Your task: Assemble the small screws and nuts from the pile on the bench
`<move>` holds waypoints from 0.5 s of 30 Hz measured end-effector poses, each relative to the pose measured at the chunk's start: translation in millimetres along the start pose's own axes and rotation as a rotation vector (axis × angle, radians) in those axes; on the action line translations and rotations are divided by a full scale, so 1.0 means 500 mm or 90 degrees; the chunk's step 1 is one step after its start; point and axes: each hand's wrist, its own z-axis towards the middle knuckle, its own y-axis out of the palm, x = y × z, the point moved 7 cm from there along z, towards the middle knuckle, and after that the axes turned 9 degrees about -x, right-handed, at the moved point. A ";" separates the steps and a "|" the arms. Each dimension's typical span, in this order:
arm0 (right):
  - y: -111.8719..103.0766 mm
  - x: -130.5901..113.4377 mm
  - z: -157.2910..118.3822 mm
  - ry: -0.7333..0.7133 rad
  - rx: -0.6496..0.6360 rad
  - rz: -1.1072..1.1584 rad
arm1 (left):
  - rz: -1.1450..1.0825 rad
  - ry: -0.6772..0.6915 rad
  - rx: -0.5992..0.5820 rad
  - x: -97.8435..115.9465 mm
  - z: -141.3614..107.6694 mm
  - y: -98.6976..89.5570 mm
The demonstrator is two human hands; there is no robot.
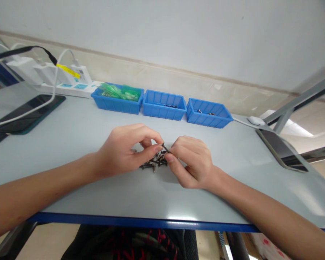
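Observation:
Between my two hands is a dark, slim screw (166, 147), tilted with its head toward the left. My left hand (130, 148) pinches the head end between thumb and forefinger. The other end sits in the closed thumb and forefinger of my right hand (192, 160). Under and behind the fingers lies a loose pile of screws (154, 162), some dark and some silvery, partly hidden by my left hand.
Three blue bins stand along the wall: a left one (116, 104) with green plastic bags, a middle one (162, 112) and a right one (208, 121) with a few small screws. A tablet (29, 112), a power strip (70, 90) and a phone (281, 150) lie at the sides.

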 end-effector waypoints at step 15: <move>-0.012 0.001 0.000 0.015 0.023 -0.017 | -0.029 -0.140 0.030 -0.023 0.000 -0.011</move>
